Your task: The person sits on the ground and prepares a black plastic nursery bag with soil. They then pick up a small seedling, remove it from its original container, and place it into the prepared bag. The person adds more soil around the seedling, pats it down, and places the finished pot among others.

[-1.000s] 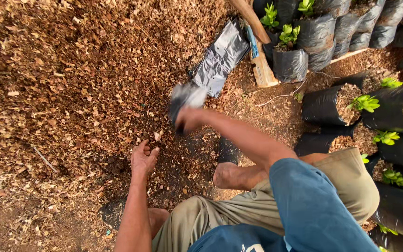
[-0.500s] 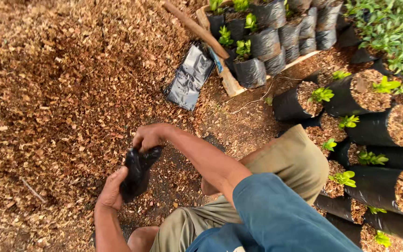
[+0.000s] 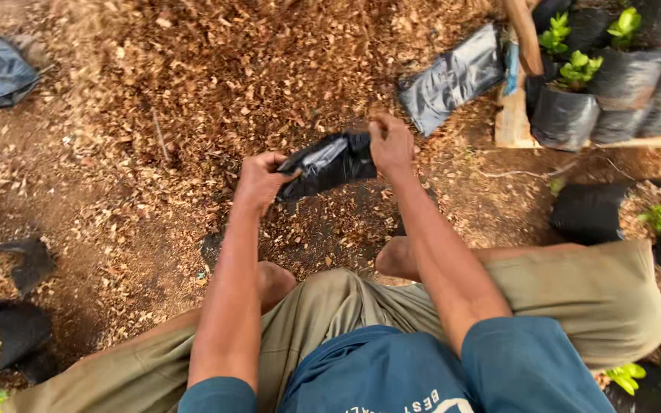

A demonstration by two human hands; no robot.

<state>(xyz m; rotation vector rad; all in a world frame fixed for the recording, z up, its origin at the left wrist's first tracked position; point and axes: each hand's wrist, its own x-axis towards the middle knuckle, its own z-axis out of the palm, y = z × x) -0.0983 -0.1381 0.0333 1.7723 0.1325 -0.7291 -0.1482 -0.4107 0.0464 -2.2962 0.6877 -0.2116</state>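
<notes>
A mound of wood chips (image 3: 216, 69) covers the ground. Beside it, to the right, filled black pots (image 3: 575, 115) hold green seedlings, and a flat stack of bags (image 3: 453, 76) lies on the mound's edge. Over the mound's near side, a black bag (image 3: 329, 162) hangs between both hands: left hand (image 3: 260, 182) pinches one corner, right hand (image 3: 390, 144) the other.
</notes>
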